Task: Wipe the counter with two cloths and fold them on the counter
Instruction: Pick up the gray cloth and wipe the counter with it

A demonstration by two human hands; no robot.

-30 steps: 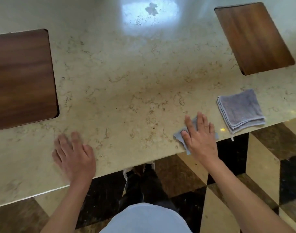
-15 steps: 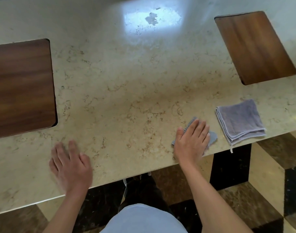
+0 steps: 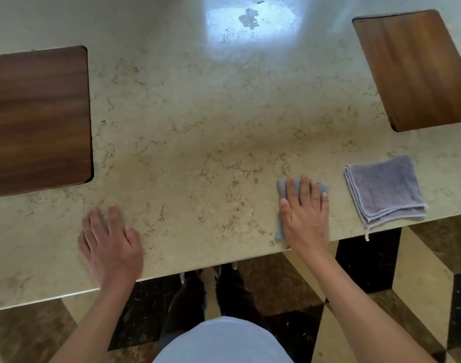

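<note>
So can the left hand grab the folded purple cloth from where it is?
Probably not without moving. The left hand lies flat far across the counter from the folded cloth, with the right hand and its grey cloth between them. The right hand is much nearer.

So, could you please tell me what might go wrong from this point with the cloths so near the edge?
The folded purple cloth lies at the counter edge with a loop hanging over; a sideways sweep by the right hand could knock it to the floor. The small grey cloth under that hand also reaches the edge and might slip off. The left hand rests bare, so that side may stay unwiped.
</note>
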